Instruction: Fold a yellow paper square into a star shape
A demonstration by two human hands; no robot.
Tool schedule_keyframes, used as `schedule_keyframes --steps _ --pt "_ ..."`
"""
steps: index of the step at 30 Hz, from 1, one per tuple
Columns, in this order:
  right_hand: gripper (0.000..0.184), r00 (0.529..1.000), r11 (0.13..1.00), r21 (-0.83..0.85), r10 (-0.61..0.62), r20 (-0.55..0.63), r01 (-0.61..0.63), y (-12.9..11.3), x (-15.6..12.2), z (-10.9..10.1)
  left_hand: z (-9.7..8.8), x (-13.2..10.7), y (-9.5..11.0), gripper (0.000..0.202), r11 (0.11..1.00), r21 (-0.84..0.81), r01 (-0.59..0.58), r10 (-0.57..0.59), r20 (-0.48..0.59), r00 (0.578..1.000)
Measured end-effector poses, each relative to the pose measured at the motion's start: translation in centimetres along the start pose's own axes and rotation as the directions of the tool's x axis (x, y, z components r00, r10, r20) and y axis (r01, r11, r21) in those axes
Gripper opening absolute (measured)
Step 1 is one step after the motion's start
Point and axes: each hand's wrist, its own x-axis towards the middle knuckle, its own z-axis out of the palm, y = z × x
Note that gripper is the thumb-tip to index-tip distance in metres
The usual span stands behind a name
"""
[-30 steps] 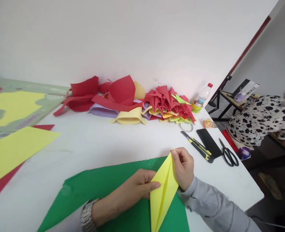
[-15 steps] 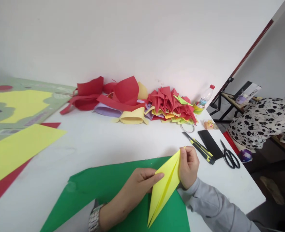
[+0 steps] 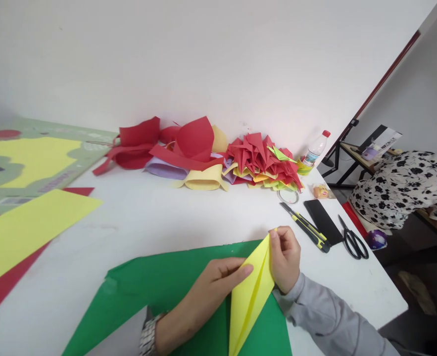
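Observation:
A folded yellow paper point(image 3: 251, 296), long and diamond-shaped with a slit down its middle, is held tilted above a green sheet point(image 3: 155, 277). My left hand point(image 3: 221, 279) pinches its left edge, thumb on the front and the other fingers partly hidden behind. At the upper tip, my right hand point(image 3: 285, 259) grips the paper between thumb and curled fingers. The green sheet lies flat on the white table under both hands.
To the right lie a utility knife point(image 3: 307, 227), a black flat case point(image 3: 322, 221) and scissors point(image 3: 353, 241). Behind are folded red paper pieces point(image 3: 255, 153) and a bottle point(image 3: 313, 151). Yellow sheets point(image 3: 36, 227) lie left. A person in a patterned top point(image 3: 407, 188) is at far right.
My right hand and the paper's upper tip have shifted slightly left. The paper's lower end has dropped a little toward the bottom edge. My left hand keeps its pinch.

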Motion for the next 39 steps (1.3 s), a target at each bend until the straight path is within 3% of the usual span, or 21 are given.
schedule_keyframes --steps 4,13,18,23,39 --pt "0.026 0.992 1.0 0.002 -0.028 0.122 0.028 -0.6 -1.0 0.4 0.2 0.2 -0.4 0.047 0.996 0.09 -0.008 0.013 -0.053 0.999" --pt "0.028 0.991 0.999 -0.006 -0.032 0.126 0.033 -0.8 -0.7 0.6 0.5 0.3 -0.1 0.043 0.993 0.112 0.041 -0.035 -0.058 0.998" --pt "0.03 0.987 0.995 0.079 0.047 0.151 -0.059 -0.8 -0.9 0.9 0.9 0.4 -0.2 0.042 0.983 0.149 0.107 -0.086 -0.141 0.986" --pt "0.031 0.966 0.959 0.213 0.139 0.218 -0.186 -0.9 -0.8 0.6 1.1 0.3 -0.2 0.04 0.982 0.139 0.125 -0.105 -0.142 0.984" --pt "0.033 0.947 0.89 0.339 0.247 0.207 -0.307 -1.6 -0.3 0.6 1.1 0.2 -0.4 0.041 0.985 0.077 0.151 -0.137 -0.161 0.977"
